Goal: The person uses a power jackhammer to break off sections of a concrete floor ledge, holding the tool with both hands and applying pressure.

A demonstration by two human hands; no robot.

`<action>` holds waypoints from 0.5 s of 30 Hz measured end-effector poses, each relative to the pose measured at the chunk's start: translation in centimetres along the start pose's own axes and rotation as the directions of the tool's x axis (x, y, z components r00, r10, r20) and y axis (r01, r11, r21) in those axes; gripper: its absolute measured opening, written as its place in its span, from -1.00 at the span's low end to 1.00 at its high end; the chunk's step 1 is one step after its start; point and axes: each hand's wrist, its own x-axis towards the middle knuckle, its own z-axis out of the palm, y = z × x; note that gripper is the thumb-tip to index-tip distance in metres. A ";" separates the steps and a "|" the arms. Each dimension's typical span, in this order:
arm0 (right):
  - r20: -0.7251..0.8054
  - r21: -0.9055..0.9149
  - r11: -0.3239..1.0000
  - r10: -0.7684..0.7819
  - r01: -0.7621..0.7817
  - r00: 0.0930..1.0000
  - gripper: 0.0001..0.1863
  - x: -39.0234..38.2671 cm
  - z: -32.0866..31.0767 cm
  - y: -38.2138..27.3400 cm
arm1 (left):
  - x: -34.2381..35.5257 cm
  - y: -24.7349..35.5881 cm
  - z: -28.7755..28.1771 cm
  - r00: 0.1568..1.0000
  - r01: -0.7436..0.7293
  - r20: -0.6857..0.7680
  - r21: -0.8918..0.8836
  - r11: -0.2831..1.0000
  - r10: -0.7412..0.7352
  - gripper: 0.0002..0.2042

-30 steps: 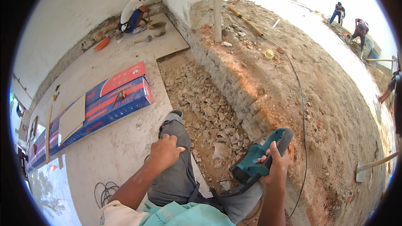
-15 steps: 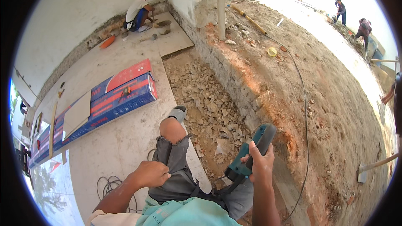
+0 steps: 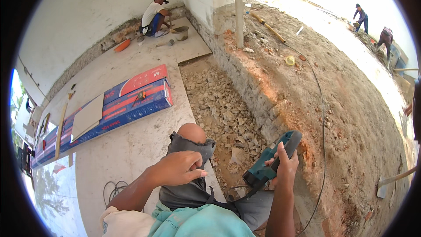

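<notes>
My right hand [image 3: 286, 163] is wrapped round the black handle of a teal-and-black corded power tool [image 3: 262, 166]. The tool is held tilted beside my right thigh, over the edge of the rubble strip; its working end cannot be made out. My left hand [image 3: 182, 167] is over my raised left leg, just below the bare knee [image 3: 192, 132], in front of the torn grey trouser leg [image 3: 182, 147]. Its fingers are loosely curled in, with the thumb pointing right and nothing visible in them.
Blue-and-red boxes [image 3: 151, 103] bear a loose tile [image 3: 87, 118] and a tape measure [image 3: 140, 96]. Broken stones [image 3: 223, 109] fill a trench beside a rough ledge. A cable [image 3: 322, 105] crosses the dirt. A person [image 3: 153, 15] squats by a bucket [image 3: 180, 33]; others work far right.
The view has shifted, so the surroundings sit farther right and lower. My left hand has risen closer to the knee. My right hand still grips the power tool.
</notes>
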 end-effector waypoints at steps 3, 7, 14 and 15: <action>0.007 -0.005 1.000 -0.020 0.020 1.000 -0.65 0.2 -0.4 0.0 | 2.9 2.0 0.6 0.986 -0.163 -0.003 -0.194 0.967 0.166 -0.66; -0.006 0.050 0.998 0.030 -0.030 1.000 -0.66 -0.7 -1.0 0.1 | 8.3 3.1 3.5 0.966 -0.256 -0.078 -0.388 0.885 0.245 -0.68; -0.102 0.020 0.999 0.041 -0.040 0.994 -0.69 -1.0 -1.4 -0.1 | 22.6 -2.1 19.2 0.950 0.236 0.311 -0.666 0.707 -0.024 -0.69; -0.101 0.018 0.999 0.036 -0.035 0.994 -0.69 -1.0 -1.5 0.0 | 23.6 -2.2 21.0 0.896 0.383 0.437 -0.685 0.620 -0.071 -0.69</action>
